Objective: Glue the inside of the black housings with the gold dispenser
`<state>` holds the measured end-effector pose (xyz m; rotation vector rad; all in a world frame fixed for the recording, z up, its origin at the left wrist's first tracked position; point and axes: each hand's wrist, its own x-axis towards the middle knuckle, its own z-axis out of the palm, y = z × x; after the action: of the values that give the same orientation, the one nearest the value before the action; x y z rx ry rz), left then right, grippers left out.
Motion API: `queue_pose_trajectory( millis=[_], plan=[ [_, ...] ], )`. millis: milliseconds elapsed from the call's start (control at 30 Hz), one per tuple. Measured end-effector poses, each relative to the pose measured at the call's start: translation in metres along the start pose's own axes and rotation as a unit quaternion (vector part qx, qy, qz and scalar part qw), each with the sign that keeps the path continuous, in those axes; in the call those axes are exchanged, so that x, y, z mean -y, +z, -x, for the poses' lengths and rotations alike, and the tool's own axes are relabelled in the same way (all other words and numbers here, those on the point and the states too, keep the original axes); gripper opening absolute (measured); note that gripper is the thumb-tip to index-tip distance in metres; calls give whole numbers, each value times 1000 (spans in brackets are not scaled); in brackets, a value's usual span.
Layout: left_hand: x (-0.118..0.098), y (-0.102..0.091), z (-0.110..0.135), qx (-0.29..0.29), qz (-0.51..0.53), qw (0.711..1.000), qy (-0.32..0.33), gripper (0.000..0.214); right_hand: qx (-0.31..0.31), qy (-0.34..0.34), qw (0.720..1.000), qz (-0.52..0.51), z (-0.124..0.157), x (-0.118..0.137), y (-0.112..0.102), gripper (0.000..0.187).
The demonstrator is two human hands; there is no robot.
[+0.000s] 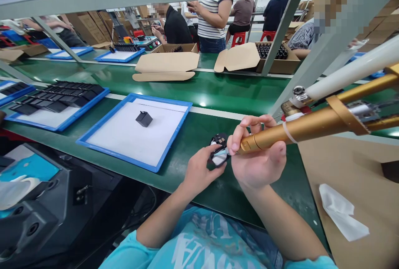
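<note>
My left hand (199, 170) grips a small black part with a white inside (219, 159), low over the green bench, its fingers and thumb closed on the edges. My right hand (257, 165) is wrapped loosely under a gold tubular dispensing tool (271, 136), with fingertips near its front end. From that end a pale blue nozzle (222, 152) reaches the part, but whether it touches cannot be made out. Some of the part is hidden behind my fingers.
A blue-rimmed tray (121, 159) with a single black box (144, 118) lies to the left. Farther left, another tray (59, 128) bears rows of black boxes. Open cartons (170, 61) stand beyond the green conveyor (227, 90). A grey frame post (327, 49) and crumpled white paper (341, 211) are at right.
</note>
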<state>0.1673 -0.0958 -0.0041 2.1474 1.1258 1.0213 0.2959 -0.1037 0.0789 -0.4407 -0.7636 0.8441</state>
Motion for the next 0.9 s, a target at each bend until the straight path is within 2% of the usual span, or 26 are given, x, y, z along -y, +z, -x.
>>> queue_pose_trajectory(
  millis=[233, 533, 700, 900],
  plan=[
    [-1, 3, -3, -40, -8, 998, 45, 39, 16, -8, 1000, -13, 1, 1, 1, 34],
    [2, 3, -3, -44, -34, 996, 63, 39, 1, -9, 1000, 7, 0, 1, 1, 36],
    [1, 0, -2, -46, -68, 997, -3, 38, 1, -12, 1000, 7, -1, -1, -1, 41],
    [4, -18, 4, -16, -21, 996, -83, 40, -11, -13, 1000, -1, -3, -2, -2, 37]
  ],
)
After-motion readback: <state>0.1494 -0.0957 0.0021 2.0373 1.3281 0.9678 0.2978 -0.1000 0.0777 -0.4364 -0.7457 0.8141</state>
